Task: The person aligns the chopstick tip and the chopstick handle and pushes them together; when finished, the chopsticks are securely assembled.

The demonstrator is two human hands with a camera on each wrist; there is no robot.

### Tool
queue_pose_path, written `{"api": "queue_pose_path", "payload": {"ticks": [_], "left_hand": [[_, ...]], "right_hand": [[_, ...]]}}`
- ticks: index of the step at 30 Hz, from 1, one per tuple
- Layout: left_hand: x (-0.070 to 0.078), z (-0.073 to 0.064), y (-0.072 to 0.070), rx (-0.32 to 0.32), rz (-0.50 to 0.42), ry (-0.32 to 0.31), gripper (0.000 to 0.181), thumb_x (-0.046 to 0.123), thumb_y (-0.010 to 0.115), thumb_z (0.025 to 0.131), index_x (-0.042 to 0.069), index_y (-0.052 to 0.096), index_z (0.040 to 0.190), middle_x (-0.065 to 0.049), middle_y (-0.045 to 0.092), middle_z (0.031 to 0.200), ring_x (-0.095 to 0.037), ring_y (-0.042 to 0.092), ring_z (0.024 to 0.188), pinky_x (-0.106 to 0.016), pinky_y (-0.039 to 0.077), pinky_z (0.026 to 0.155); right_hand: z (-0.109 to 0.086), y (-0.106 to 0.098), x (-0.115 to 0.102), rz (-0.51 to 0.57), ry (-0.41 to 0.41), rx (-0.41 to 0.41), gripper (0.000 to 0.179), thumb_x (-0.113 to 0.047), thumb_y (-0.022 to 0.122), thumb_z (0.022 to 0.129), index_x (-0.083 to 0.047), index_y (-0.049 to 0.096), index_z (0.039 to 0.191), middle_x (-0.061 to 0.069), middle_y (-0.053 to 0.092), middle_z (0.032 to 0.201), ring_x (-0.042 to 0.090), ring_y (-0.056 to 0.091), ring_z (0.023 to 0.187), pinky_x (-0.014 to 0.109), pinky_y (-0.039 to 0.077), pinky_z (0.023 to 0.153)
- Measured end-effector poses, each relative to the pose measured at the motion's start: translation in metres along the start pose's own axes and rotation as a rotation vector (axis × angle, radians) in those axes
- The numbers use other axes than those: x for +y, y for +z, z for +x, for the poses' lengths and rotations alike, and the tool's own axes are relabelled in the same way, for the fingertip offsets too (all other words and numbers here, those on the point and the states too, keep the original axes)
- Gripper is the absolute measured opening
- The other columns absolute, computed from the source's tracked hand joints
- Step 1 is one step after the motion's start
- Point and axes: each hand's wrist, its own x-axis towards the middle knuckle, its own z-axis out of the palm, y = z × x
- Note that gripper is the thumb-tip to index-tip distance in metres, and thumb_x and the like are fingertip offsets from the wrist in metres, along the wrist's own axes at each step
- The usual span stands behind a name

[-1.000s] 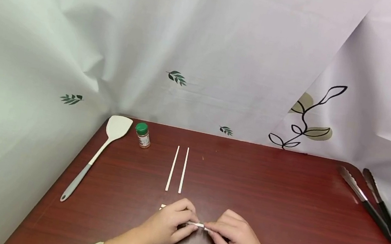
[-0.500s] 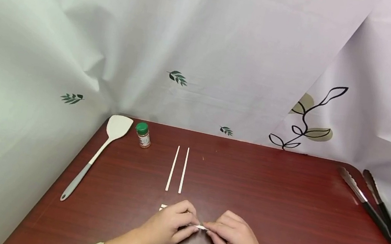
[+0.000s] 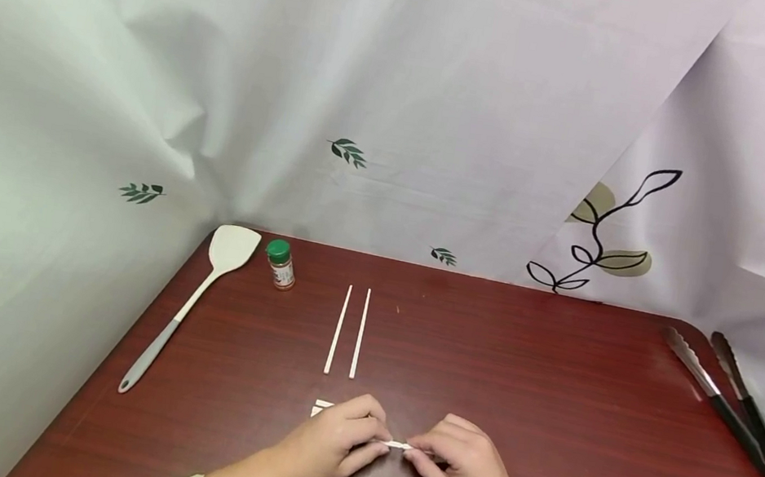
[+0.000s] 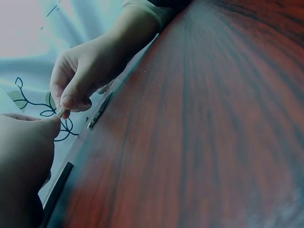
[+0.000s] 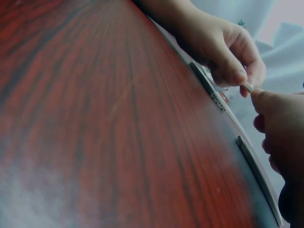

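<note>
Between my two hands a short, thin white stick [image 3: 398, 444] spans the gap from fingertip to fingertip, low over the near middle of the table. My left hand [image 3: 340, 442] pinches its left end with thumb and fingers, and my right hand [image 3: 460, 464] pinches the other. Most of the stick is hidden inside the fingers; a pale bit of the stick [image 5: 248, 87] shows in the right wrist view. Close behind my left hand, white strip ends [image 3: 322, 406] poke out, their rest covered by the hand. Two white chopsticks [image 3: 336, 331] lie side by side farther back.
At the left lies a white spatula [image 3: 232, 249] with a grey handle, next to a green-capped spice jar [image 3: 280, 266]. Black-handled metal tongs [image 3: 736, 407] rest along the right edge. A patterned white cloth [image 3: 445, 116] hangs behind the reddish-brown table [image 3: 520, 358].
The two white ends between my fingertips looked offset a second ago and now show as one straight line. My hands have shifted only slightly, staying in the same place.
</note>
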Motion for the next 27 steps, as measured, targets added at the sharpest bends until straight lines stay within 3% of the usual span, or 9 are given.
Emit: {"api": "queue_pose_path", "payload": {"ticks": [13, 20, 27], "left_hand": [[0.0021, 0.0001, 0.0018, -0.011, -0.041, 0.006, 0.014, 0.006, 0.081, 0.092, 0.014, 0.073, 0.101, 0.006, 0.062, 0.102, -0.003, 0.064, 0.093, -0.011, 0.051, 0.088], [0.0046, 0.0012, 0.004, -0.01, -0.041, -0.001, 0.012, 0.007, 0.08, 0.093, 0.015, 0.072, 0.099, 0.006, 0.061, 0.1, -0.003, 0.063, 0.09, -0.009, 0.05, 0.086], [0.0084, 0.0017, 0.0046, -0.006, -0.058, 0.006, 0.011, 0.007, 0.078, 0.095, 0.015, 0.071, 0.098, 0.006, 0.061, 0.1, -0.002, 0.062, 0.089, -0.009, 0.049, 0.085]], "right_hand": [[0.0052, 0.0025, -0.0041, 0.081, -0.017, 0.001, 0.006, -0.017, 0.077, 0.1, -0.013, 0.078, 0.096, -0.009, 0.072, 0.085, 0.002, 0.056, 0.07, 0.011, 0.044, 0.071], [0.0062, 0.0019, -0.0058, 0.124, -0.002, 0.0, 0.003, -0.009, 0.081, 0.095, -0.011, 0.078, 0.095, -0.008, 0.071, 0.083, 0.003, 0.055, 0.068, 0.007, 0.043, 0.073], [0.0087, 0.0018, -0.0082, 0.159, -0.029, -0.003, 0.005, -0.008, 0.079, 0.097, -0.01, 0.076, 0.094, -0.006, 0.071, 0.084, 0.004, 0.057, 0.072, 0.01, 0.045, 0.072]]}}
